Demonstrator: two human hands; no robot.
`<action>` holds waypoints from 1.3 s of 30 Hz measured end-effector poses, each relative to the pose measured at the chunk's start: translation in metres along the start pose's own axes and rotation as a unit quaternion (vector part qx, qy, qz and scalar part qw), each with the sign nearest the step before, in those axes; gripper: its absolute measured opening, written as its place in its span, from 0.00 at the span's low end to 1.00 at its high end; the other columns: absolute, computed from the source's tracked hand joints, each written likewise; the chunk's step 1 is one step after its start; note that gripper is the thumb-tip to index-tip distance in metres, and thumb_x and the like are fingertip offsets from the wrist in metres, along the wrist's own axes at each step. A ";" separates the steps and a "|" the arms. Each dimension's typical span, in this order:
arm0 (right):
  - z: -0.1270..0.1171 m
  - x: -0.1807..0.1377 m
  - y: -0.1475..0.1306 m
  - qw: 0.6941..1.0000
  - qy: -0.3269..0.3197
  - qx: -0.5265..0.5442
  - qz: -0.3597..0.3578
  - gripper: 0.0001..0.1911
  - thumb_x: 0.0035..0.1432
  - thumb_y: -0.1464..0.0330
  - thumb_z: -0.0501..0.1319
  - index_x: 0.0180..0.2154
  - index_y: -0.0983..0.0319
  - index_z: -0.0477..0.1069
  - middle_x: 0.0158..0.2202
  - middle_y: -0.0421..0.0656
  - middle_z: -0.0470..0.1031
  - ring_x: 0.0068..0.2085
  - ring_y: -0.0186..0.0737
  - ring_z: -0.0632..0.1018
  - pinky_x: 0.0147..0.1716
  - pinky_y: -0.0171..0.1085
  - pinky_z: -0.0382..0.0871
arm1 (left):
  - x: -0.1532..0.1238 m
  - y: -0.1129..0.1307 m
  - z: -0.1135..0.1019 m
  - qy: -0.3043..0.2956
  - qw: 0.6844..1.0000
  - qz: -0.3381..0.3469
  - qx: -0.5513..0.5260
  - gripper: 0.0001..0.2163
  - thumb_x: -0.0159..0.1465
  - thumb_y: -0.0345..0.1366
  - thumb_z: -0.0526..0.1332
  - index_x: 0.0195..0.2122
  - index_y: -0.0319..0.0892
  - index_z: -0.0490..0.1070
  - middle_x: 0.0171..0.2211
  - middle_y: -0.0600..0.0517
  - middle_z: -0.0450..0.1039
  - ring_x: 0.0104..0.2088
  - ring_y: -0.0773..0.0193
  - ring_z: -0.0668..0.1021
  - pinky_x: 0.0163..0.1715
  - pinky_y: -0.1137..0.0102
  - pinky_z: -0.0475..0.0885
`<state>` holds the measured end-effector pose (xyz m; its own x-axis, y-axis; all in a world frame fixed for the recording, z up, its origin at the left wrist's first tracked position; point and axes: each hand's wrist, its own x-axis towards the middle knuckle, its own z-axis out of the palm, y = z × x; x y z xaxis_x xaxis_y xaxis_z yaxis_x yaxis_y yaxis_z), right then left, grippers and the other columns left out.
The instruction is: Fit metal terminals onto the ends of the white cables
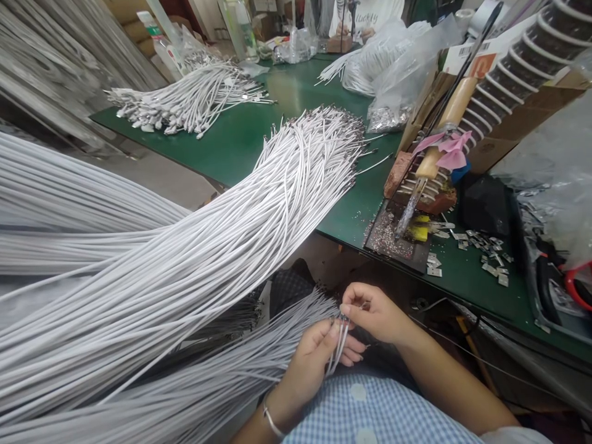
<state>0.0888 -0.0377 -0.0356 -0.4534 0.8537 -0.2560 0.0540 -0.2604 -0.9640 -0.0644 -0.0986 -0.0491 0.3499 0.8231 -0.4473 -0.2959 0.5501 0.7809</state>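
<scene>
Near my lap, my left hand (305, 361) grips a few thin white cables (343, 342), their ends pointing up between thumb and fingers. Right above it, my right hand (377, 314) has thumb and forefinger pinched at the tips of those cables; any small part between these fingertips is too hidden to name. Beside my left hand a lower bundle of white cables (268, 354) runs off to the left. A larger bundle (272, 185) lies over it and across the table edge, its dark-tipped ends resting on the green table (240, 148).
A soldering iron (432, 157) with a wooden handle leans in a spring holder, tip down over a dark tray (386, 237). Small metal pieces (493, 253) lie to its right, near red-handled pliers (578, 287). Another cable pile (185, 95) and plastic bags (393, 80) sit behind.
</scene>
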 end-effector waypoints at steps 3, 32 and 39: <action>0.000 -0.001 0.000 0.998 -0.015 -0.045 -0.040 0.05 0.53 0.68 0.59 0.28 0.64 0.66 0.25 0.38 0.65 0.26 0.31 0.69 0.25 0.31 0.64 | 0.000 -0.001 0.000 -0.013 1.000 -0.003 0.008 0.14 0.65 0.41 0.52 0.33 0.35 0.71 0.30 0.44 0.78 0.28 0.63 0.78 0.30 0.70 0.71; -0.044 -0.009 0.026 0.867 0.171 -0.468 0.010 0.26 0.57 0.59 0.53 0.53 0.66 0.60 0.41 0.54 0.74 0.36 0.50 0.77 0.36 0.44 0.70 | -0.042 0.062 -0.021 0.170 0.773 0.338 0.509 0.21 0.58 0.29 0.60 0.53 0.46 0.63 0.52 0.47 0.66 0.55 0.55 0.66 0.54 0.57 0.62; -0.034 -0.007 0.040 0.915 0.134 -0.374 -0.076 0.18 0.55 0.56 0.54 0.40 0.63 0.69 0.32 0.46 0.74 0.21 0.37 0.72 0.22 0.36 0.68 | -0.111 0.129 -0.024 0.295 0.542 0.455 0.642 0.19 0.55 0.28 0.62 0.49 0.41 0.67 0.46 0.46 0.71 0.52 0.49 0.69 0.52 0.53 0.64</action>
<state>0.1246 -0.0384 -0.0752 -0.2780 0.9602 -0.0273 0.6476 0.1663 -0.7436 -0.1627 -0.1161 0.0905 0.1209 0.7811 0.6126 0.8878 -0.3612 0.2853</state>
